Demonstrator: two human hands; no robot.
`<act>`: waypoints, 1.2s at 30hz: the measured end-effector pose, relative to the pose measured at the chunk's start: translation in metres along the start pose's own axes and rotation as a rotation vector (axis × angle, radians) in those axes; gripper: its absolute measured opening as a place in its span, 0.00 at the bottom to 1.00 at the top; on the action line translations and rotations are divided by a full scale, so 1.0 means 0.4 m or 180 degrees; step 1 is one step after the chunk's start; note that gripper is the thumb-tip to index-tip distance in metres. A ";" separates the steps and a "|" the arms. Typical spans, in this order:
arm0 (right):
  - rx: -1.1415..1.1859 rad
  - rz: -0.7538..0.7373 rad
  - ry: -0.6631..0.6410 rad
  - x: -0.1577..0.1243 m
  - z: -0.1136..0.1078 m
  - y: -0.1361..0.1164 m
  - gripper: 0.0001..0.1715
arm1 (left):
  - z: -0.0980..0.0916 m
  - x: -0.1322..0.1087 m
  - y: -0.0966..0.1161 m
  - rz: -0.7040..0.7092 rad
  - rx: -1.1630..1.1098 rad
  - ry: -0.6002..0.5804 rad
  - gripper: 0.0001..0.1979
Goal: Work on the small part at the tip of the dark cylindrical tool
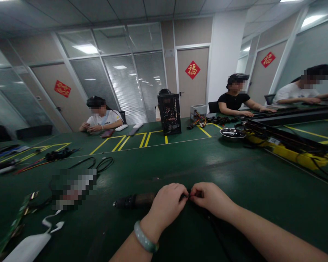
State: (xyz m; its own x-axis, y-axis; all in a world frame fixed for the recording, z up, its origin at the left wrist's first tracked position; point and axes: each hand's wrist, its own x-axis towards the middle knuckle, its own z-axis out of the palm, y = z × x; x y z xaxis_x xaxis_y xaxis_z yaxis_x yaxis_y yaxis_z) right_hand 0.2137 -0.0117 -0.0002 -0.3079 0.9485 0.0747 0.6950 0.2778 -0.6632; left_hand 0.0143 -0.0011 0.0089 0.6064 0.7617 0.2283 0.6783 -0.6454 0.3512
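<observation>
A dark electric screwdriver (135, 201) lies on the green table, its silver tip pointing left. My left hand (168, 200), wearing a jade-like bangle at the wrist, closes around the tool's right end and hides it. Close beside it, my right hand (210, 199) pinches thumb and fingers together at the end of a thin black cable, right where the left fingertips are. The black cable (218, 233) runs down under my right forearm toward the near edge. Whether cable and tool are joined is hidden by my fingers.
Left are a white power bank (30, 247), a green circuit board (15, 222) and a black cable loop (105, 164). A steel bowl (232, 133) and yellow-sided equipment (289, 147) stand right. Beyond the black computer case (169, 114), several people sit around the table.
</observation>
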 end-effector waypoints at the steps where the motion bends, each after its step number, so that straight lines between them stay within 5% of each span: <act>1: 0.0007 -0.0001 0.0021 0.000 0.000 -0.001 0.05 | 0.000 0.000 0.000 0.0004 0.0016 -0.0024 0.05; 36: -0.0117 -0.0032 0.0018 0.000 -0.005 0.000 0.03 | -0.018 0.000 0.010 -0.0135 -0.0056 -0.0129 0.03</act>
State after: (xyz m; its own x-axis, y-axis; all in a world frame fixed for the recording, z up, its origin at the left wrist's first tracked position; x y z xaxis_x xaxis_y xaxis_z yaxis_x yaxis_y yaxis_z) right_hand 0.2148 -0.0116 0.0013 -0.3113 0.9465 0.0854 0.7153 0.2925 -0.6346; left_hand 0.0142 -0.0031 0.0168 0.5940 0.7850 0.1760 0.6965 -0.6113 0.3757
